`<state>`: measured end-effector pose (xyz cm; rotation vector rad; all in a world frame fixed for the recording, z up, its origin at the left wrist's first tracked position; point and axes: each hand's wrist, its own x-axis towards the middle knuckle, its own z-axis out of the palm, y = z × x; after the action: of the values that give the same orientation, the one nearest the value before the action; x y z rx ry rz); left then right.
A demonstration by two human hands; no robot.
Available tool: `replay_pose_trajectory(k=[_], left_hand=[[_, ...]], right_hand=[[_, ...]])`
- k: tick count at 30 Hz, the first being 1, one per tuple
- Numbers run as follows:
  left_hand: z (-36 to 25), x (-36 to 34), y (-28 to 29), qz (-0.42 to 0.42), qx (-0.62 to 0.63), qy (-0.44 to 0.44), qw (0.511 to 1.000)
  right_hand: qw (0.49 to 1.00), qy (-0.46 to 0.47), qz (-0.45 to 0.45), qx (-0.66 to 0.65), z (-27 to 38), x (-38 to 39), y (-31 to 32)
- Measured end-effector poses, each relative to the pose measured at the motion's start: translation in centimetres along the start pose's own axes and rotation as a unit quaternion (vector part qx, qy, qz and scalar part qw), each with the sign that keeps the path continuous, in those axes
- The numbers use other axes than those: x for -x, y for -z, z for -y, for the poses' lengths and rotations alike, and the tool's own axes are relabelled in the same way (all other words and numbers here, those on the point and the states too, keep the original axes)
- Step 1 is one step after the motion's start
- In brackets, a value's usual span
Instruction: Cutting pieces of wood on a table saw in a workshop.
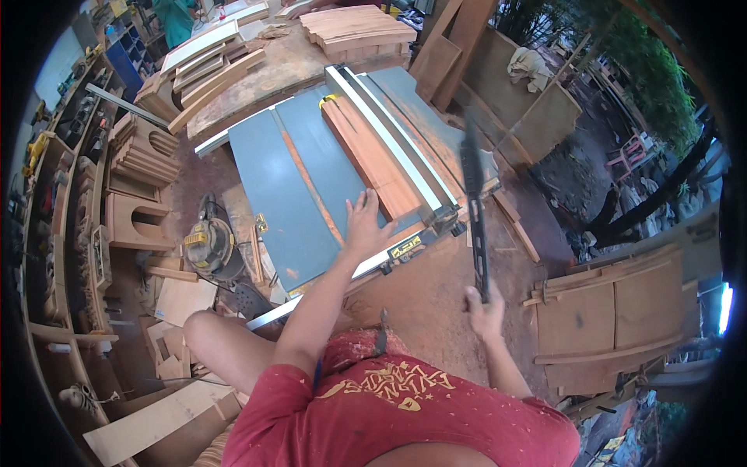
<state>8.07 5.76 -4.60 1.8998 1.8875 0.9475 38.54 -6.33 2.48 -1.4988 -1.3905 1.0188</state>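
A table saw point(268, 179) with a grey-blue top stands in front of me, its long pale fence point(397, 152) running front to back. Against the fence's left side lies a thick reddish wooden board point(369, 159). My left hand point(367, 227) is by the board's near left edge, fingers spread and gripping nothing; I cannot tell whether the fingertips touch the wood. My right hand point(485, 313), right of the saw, is closed around the lower end of a long black slotted stick point(476, 210). The stick points up and away, its far end blurred.
Stacked boards point(358, 31) and wooden frames point(206, 62) cover the bench behind the saw. A dusty yellow-and-black machine point(210, 245) stands on the floor to the left, near arched wooden pieces point(140, 222). Wooden panels point(607, 315) lean at right. Beyond the bench, a person in green point(175, 22) is partly visible.
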Motion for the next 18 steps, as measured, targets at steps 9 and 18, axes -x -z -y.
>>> replay_pose_trajectory(k=[9, 18], left_hand=[[1.6, -2.3, 0.2, -0.001, -0.026, 0.016, 1.000], [2.3, -3.9, 1.1, 0.017, -0.021, 0.041, 0.999]], right_hand=[[0.938, 0.112, 0.142, 0.297, 10.2, 0.7, 7.2], [0.873, 0.153, 0.173, 0.429, 12.6, -2.7, 4.3]])
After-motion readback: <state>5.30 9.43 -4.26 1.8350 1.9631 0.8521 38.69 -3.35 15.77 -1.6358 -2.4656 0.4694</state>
